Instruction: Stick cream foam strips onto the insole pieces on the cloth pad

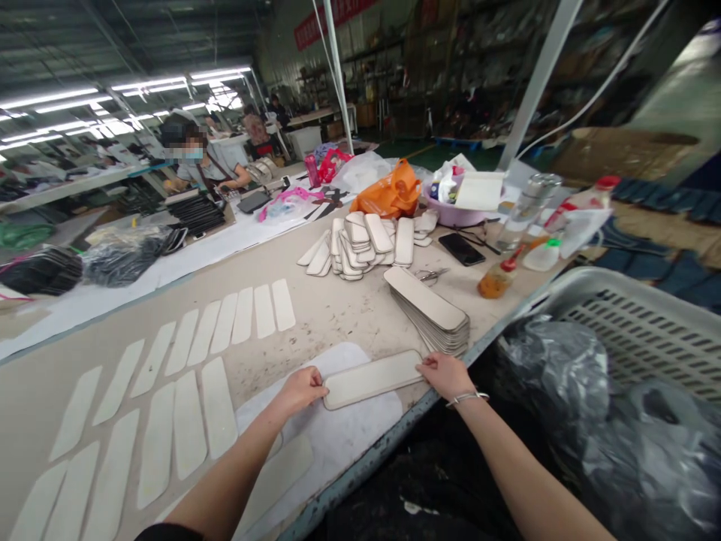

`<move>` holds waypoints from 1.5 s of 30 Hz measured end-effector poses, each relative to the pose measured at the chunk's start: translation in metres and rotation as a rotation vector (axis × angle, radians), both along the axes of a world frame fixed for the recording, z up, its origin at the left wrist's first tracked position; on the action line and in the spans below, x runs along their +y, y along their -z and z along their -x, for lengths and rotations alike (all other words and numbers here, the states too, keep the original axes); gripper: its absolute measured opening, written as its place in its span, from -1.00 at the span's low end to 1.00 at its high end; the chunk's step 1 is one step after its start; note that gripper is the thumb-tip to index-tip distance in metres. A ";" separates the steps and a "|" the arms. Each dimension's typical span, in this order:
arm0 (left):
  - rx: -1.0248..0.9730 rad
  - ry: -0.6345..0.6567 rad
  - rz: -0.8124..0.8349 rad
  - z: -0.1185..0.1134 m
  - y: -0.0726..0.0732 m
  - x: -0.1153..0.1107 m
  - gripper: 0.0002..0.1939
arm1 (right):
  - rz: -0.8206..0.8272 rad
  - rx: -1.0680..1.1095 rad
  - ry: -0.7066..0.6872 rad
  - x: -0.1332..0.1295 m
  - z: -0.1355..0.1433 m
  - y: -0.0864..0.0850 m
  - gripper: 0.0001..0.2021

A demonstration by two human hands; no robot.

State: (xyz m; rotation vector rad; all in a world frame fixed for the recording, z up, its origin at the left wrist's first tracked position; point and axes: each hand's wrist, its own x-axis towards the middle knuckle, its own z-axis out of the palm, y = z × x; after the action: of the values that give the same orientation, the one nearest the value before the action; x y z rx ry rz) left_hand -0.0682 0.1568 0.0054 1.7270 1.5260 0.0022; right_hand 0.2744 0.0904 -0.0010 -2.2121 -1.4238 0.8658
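Observation:
A long cream panel with rounded corners and a dark edge (372, 378) lies over a white sheet (360, 422) near the front of the table. My left hand (304, 391) pinches its left end between thumb and fingers. At the opposite end, my right hand (444, 376), with a bracelet on the wrist, grips the panel's corner. Just beyond the right hand stands a fanned stack of similar panels (431, 308). Flat cream strips (158, 443) are laid out in two rows to the left, some partly covered by my left forearm.
Farther back lie a heap of smaller panels (360, 244), an orange bag (388, 191), a phone (462, 249) and a bottle of amber liquid (499, 276). A slotted plastic basket (636, 323) with grey plastic bags borders the table's right edge. A co-worker (211, 169) sits across the table.

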 end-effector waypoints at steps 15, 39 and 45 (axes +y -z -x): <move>-0.007 0.017 0.015 0.002 0.005 0.004 -0.85 | 0.007 -0.070 -0.004 0.005 0.001 0.001 -0.91; -0.024 -0.030 0.033 -0.001 0.004 0.004 -0.83 | -0.054 -0.222 -0.105 -0.001 0.007 -0.001 -0.88; -0.047 -0.021 0.020 0.000 0.008 0.005 -0.84 | -0.101 -0.385 -0.121 -0.017 0.032 -0.028 -0.71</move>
State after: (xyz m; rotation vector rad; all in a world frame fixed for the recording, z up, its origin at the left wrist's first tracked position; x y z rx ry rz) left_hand -0.0682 0.1617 -0.0024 1.6842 1.5051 0.0379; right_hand 0.2426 0.0731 0.0268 -2.3199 -1.7452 0.4022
